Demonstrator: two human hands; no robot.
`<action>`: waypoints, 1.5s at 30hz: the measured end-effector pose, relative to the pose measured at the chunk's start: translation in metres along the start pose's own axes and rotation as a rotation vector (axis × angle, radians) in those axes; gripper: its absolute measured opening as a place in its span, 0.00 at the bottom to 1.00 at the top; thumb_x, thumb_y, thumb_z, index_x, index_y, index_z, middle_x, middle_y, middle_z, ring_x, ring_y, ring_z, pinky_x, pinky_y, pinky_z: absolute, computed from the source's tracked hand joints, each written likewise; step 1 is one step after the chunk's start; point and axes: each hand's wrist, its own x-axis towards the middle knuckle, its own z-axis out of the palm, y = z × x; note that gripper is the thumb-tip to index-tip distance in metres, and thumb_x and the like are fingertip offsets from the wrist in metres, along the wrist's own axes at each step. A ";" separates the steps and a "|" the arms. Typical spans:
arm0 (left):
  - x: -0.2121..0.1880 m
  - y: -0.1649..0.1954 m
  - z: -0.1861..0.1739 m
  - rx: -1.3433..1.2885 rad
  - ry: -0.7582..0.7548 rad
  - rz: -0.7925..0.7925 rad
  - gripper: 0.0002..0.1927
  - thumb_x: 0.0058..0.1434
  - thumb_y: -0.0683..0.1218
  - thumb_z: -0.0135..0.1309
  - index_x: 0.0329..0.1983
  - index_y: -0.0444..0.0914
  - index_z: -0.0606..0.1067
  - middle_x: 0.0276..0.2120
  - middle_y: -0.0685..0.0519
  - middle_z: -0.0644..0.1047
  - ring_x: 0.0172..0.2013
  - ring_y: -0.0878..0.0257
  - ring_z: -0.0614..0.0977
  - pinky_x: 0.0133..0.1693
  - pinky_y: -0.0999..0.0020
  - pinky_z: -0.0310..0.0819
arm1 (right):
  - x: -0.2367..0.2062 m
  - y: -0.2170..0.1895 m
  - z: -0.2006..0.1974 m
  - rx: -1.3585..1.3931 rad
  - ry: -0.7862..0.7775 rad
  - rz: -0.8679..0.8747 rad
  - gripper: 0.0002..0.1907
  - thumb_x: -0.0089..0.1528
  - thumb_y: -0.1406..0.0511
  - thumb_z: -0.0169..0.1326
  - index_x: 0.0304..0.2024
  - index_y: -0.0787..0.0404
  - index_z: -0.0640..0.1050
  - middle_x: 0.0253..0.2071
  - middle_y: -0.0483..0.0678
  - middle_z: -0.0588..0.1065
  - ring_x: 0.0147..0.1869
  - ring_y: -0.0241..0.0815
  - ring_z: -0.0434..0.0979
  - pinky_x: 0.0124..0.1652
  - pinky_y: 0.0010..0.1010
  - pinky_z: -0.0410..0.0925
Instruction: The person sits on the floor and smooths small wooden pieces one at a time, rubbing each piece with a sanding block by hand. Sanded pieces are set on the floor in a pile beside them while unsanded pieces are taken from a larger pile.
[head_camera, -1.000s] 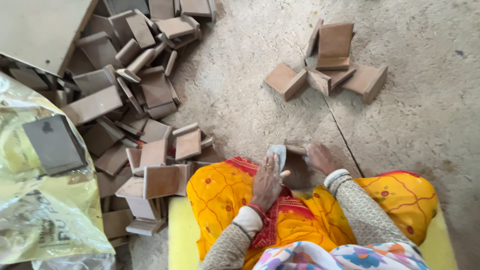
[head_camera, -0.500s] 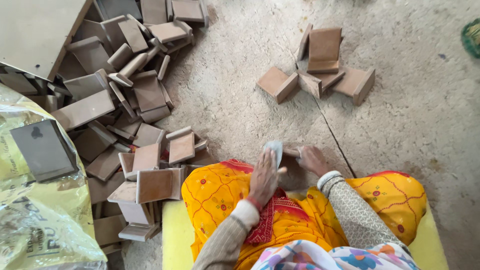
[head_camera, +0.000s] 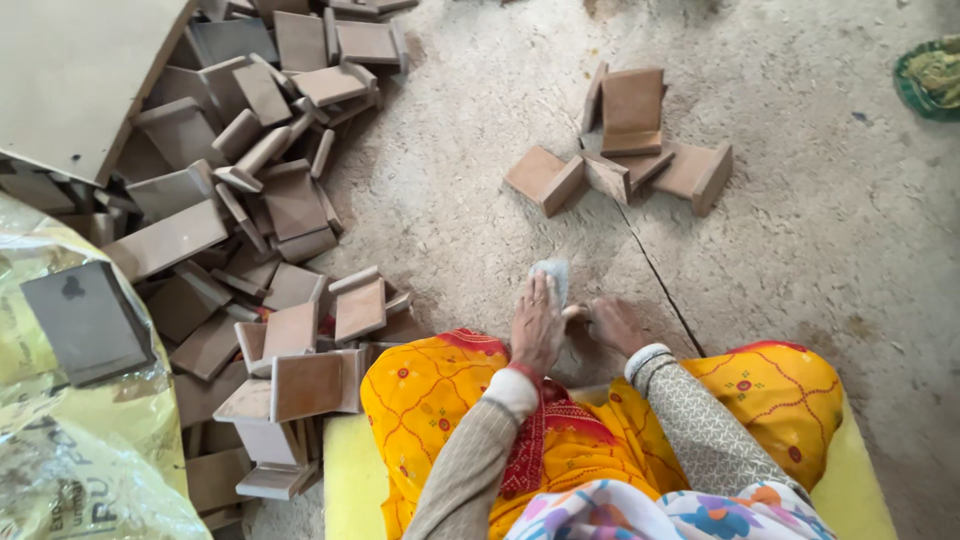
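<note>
The left hand (head_camera: 537, 325) presses a pale sanding pad (head_camera: 553, 276) onto a brown piece that the right hand (head_camera: 612, 324) grips on the floor; few finished pieces (head_camera: 630, 140) at one o'clock; large pile (head_camera: 250, 200) at ten o'clock looks untouched.

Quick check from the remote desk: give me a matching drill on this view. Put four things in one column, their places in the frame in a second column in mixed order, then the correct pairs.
Things:
1. big heap of brown L-shaped pieces
2. small group of brown pieces
3. yellow plastic sack
4. pale pad under the left hand

Places:
A. lower left corner
B. centre, in front of the knees
C. upper left, spreading down the left side
D. upper middle, on the bare floor

Pairs: 1-C, 2-D, 3-A, 4-B
</note>
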 end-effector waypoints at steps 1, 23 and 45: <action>-0.013 -0.001 -0.001 0.022 0.032 0.038 0.39 0.71 0.62 0.38 0.73 0.28 0.55 0.73 0.37 0.56 0.73 0.46 0.57 0.68 0.55 0.53 | -0.002 0.000 0.002 -0.045 -0.008 -0.011 0.09 0.54 0.68 0.57 0.37 0.58 0.82 0.34 0.57 0.80 0.39 0.57 0.82 0.40 0.47 0.74; -0.024 -0.001 0.001 -0.127 0.198 0.026 0.38 0.72 0.60 0.40 0.75 0.29 0.56 0.75 0.38 0.55 0.75 0.44 0.53 0.71 0.51 0.48 | -0.025 -0.024 0.007 0.587 0.297 0.490 0.18 0.50 0.67 0.62 0.44 0.53 0.84 0.38 0.54 0.83 0.43 0.51 0.85 0.42 0.39 0.75; -0.035 0.014 0.023 0.072 0.124 0.106 0.36 0.70 0.61 0.28 0.74 0.35 0.54 0.75 0.42 0.51 0.75 0.50 0.46 0.71 0.53 0.32 | -0.026 -0.028 0.032 0.582 0.415 0.490 0.18 0.56 0.58 0.60 0.49 0.52 0.83 0.45 0.51 0.83 0.48 0.49 0.84 0.46 0.38 0.76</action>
